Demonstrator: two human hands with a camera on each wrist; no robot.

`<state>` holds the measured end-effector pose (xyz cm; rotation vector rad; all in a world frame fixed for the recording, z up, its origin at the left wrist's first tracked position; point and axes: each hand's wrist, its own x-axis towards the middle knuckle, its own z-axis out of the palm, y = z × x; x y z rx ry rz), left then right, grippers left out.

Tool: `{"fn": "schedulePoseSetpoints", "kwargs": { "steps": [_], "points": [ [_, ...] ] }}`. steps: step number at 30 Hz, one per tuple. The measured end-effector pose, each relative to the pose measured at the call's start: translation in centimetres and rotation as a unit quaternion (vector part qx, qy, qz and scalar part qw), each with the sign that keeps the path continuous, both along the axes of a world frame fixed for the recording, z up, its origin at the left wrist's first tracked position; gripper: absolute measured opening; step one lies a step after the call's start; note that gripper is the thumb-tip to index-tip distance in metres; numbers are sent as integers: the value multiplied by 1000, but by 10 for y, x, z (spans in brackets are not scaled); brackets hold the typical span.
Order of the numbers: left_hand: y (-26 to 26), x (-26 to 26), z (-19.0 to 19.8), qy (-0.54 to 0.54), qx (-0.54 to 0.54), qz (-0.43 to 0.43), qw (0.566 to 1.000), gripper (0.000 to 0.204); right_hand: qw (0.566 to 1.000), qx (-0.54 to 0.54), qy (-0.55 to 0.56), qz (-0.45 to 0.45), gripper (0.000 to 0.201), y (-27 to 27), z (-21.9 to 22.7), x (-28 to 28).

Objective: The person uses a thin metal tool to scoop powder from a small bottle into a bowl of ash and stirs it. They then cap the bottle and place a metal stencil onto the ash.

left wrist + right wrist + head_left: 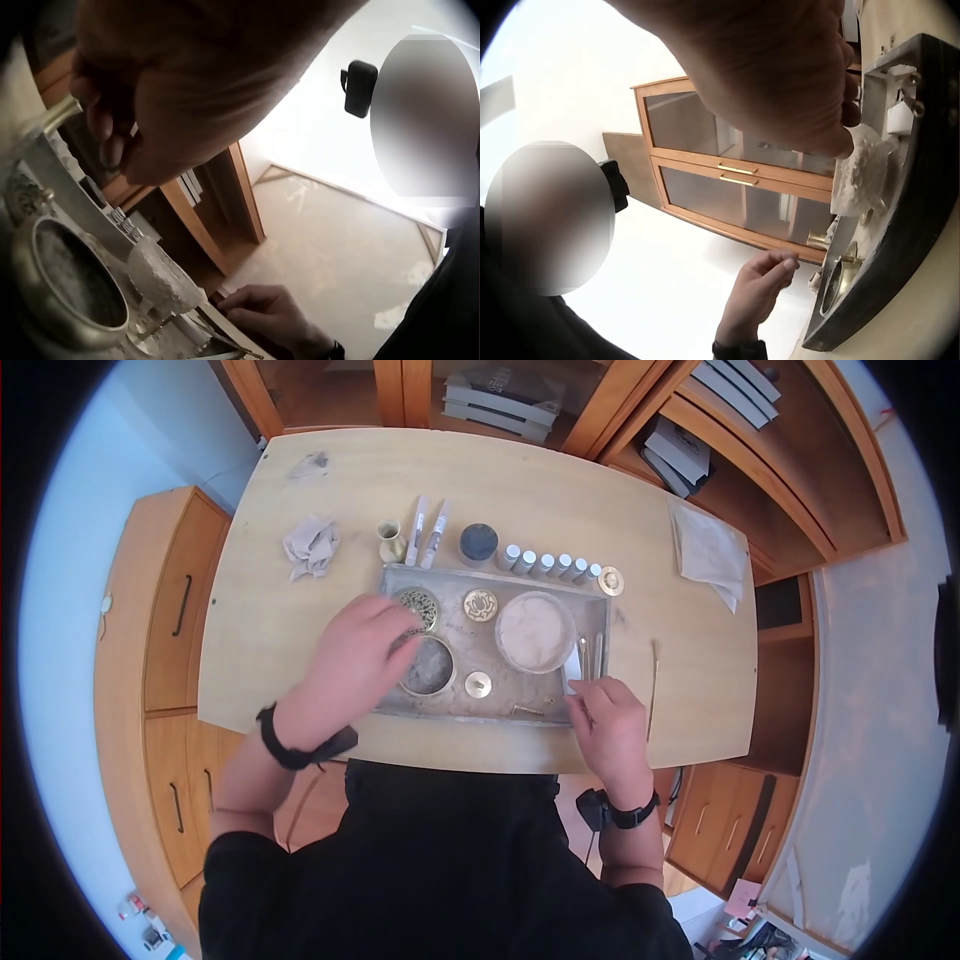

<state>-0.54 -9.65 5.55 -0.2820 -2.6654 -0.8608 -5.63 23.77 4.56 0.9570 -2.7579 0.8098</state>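
My left hand (350,660) is over the left side of a grey tray (460,717), fingers bent, with nothing visible in them. Its fingertips overlap the edge of a round patterned brass piece (420,603). Just below is a brass bowl (428,668) of grey powder, also large in the left wrist view (71,281). My right hand (612,732) hangs loosely bent at the tray's right front corner, by a white flat piece (573,668); no held object shows. A frosted bowl (537,632) of pale powder stands between the hands.
A patterned disc (480,605) and a knobbed lid (478,684) lie in the tray. Behind it stand a brass vase (391,540), a dark round jar (478,542) and several small capped tubes (546,565). A crumpled cloth (312,547) is at left, a folded one (708,550) at right.
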Motion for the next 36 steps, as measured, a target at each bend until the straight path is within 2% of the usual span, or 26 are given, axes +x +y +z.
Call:
{"fn": "schedulePoseSetpoints", "kwargs": {
  "steps": [3,6,9,15,25,30,33,36],
  "points": [
    [10,-34,9,-39,-60,-91,993,11,999,-8,14,30,18,-4,-2,3],
    [23,-67,-8,-34,-110,-177,977,6,999,-9,20,46,18,-7,0,8],
    [28,-81,-22,-52,-175,-196,963,4,999,-2,8,49,17,-5,1,12],
    [35,-90,-40,-79,-243,-206,945,4,999,-13,5,42,16,3,-4,15],
    [30,-99,-47,-45,-233,-223,945,4,999,-16,1,39,12,5,-11,16],
    [21,-88,-19,-48,-194,-174,964,7,999,-24,-4,28,12,9,-12,17],
    [23,-87,-7,10,-181,-162,970,11,999,-28,-7,30,13,10,-15,17],
    [41,-84,16,34,-167,-189,967,12,999,-27,-7,33,12,9,-16,17]
  ]
}}
